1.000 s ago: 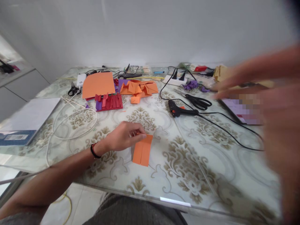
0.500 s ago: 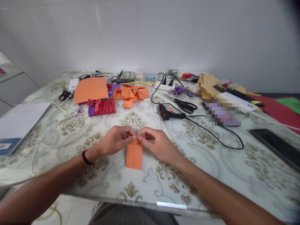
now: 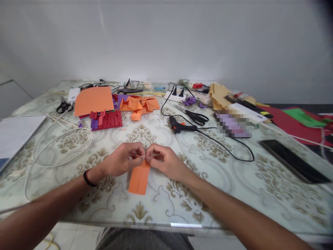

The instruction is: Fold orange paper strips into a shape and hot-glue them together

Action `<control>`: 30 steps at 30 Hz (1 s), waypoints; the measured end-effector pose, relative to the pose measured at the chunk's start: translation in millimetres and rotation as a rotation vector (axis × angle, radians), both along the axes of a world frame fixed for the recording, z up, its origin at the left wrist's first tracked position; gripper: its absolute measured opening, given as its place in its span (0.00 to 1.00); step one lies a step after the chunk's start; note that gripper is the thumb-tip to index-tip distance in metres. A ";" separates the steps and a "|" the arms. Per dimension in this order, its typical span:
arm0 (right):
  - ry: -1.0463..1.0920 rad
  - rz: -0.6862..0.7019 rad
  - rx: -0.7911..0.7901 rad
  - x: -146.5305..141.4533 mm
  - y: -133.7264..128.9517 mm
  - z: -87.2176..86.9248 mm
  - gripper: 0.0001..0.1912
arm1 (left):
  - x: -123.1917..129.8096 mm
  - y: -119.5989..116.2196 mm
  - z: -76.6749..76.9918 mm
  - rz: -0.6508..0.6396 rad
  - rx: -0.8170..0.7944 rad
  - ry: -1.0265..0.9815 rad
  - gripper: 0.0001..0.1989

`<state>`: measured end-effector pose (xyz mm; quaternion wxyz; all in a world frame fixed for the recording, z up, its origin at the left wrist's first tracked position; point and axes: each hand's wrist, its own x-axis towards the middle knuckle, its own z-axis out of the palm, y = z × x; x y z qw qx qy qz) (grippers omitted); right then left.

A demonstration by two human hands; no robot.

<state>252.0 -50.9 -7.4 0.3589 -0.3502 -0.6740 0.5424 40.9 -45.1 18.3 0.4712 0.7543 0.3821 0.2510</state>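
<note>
A white sheet (image 3: 15, 130) lies at the far left of the table (image 3: 221, 194), well left of the strip. Nearer, a white cable (image 3: 62, 146) loops across the glass to the left of the strip. Behind that loop, small scissors (image 3: 62, 104) sit beside a flat orange sheet (image 3: 93, 100), with red folds (image 3: 106, 119) just in front of the sheet.

The left hand (image 3: 122, 161), with a dark band on its wrist, is closed in a pinch on the far end of the orange strip (image 3: 139, 178). The strip lies flat on the table near its front edge, its long side running away from the person, with a crease or slit down the middle. The right hand (image 3: 162, 161) meets the left at the same far end, fingertips pinched on the paper there; the two hands touch or nearly touch above it.

Behind the strip, toward the wall, lies a pile of orange folds (image 3: 142, 103). Right of the strip and further back are a glue gun (image 3: 179, 126) with its black cord (image 3: 234, 147) trailing right, and black scissors (image 3: 196, 118) just behind the gun. Further right of the strip a dark phone (image 3: 293, 160) lies flat, and beyond it red paper (image 3: 293, 125) with a green sheet (image 3: 303, 117) on top.
</note>
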 end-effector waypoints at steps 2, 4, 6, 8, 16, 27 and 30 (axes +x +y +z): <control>0.014 0.010 -0.008 1.3 -0.1 0.4 0.03 | 0.7 -0.7 0.6 -0.002 0.024 0.007 0.04; 0.028 0.023 -0.017 2.3 -0.1 0.9 0.02 | 1.7 -1.7 1.5 0.003 0.044 0.011 0.04; 0.042 0.041 -0.025 3.1 -0.2 1.5 0.02 | 2.5 -2.7 2.4 0.006 0.054 0.009 0.04; 0.048 0.054 -0.026 3.8 -0.4 2.7 0.02 | 2.6 -3.3 2.9 0.000 0.060 0.005 0.05; 0.014 0.057 -0.049 9.1 3.2 4.1 0.04 | -1.9 1.7 3.3 0.011 0.061 0.007 0.03; -0.030 0.115 -0.072 19.5 11.5 7.3 0.06 | -3.0 1.9 4.9 -0.006 0.023 -0.020 0.03; -0.016 0.114 -0.043 15.6 8.6 10.5 0.09 | -0.4 -0.8 1.6 -0.019 -0.014 -0.024 0.04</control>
